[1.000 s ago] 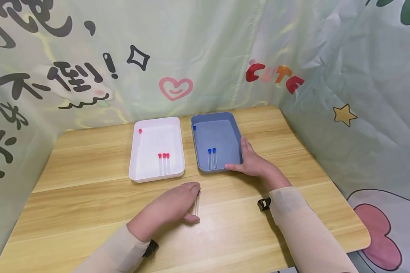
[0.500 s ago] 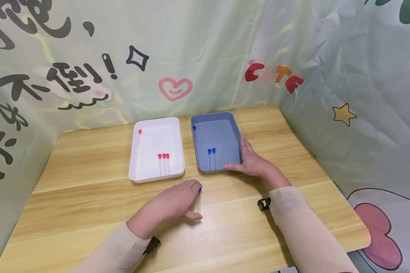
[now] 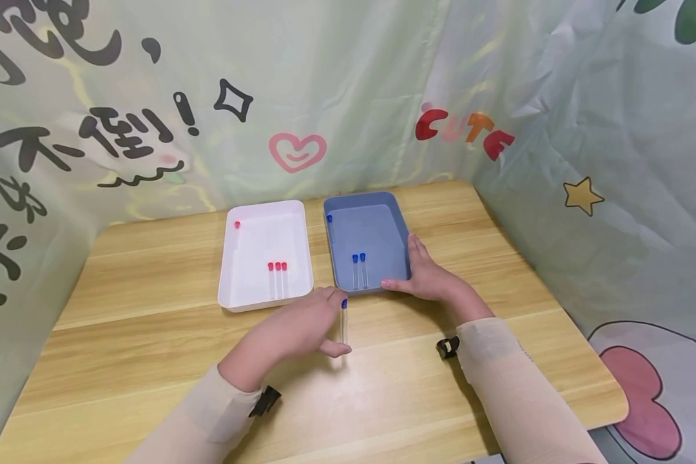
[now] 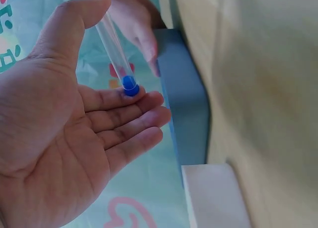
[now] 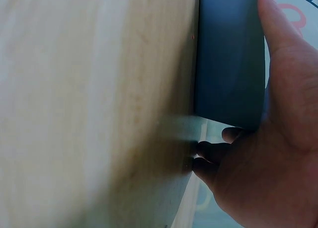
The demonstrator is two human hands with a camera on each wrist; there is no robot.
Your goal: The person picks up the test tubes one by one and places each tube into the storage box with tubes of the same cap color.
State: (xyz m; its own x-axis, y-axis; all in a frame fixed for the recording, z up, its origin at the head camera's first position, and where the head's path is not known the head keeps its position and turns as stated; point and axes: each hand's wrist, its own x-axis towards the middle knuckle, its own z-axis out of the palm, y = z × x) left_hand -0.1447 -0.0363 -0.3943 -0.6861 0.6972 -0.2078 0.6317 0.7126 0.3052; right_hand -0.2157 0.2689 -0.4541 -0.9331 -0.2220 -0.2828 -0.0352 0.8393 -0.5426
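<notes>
My left hand (image 3: 296, 330) holds a clear test tube with a blue cap (image 3: 344, 324) lengthwise, between thumb and fingertips, just in front of the trays. In the left wrist view the thumb presses the bottom of the tube (image 4: 115, 47), and the blue cap (image 4: 130, 85) rests against the index fingertip. My right hand (image 3: 432, 276) rests against the near right corner of the blue-grey tray (image 3: 377, 222), thumb along the front and fingers along the side. Two blue-capped tubes (image 3: 360, 272) lie near the tray's front, and another blue-capped tube (image 3: 330, 220) lies by its left wall.
Left of the blue-grey tray stands a white tray (image 3: 261, 238). Several red-capped tubes lie in it: a group (image 3: 278, 277) near the front, and one with its red cap (image 3: 237, 225) at the back left. A printed curtain (image 3: 359, 84) hangs behind the wooden table (image 3: 151, 270).
My left hand has lifted and moved forward and slightly right with the blue-capped test tube, towards the blue-grey tray's front. The right hand has stayed at the tray's corner.
</notes>
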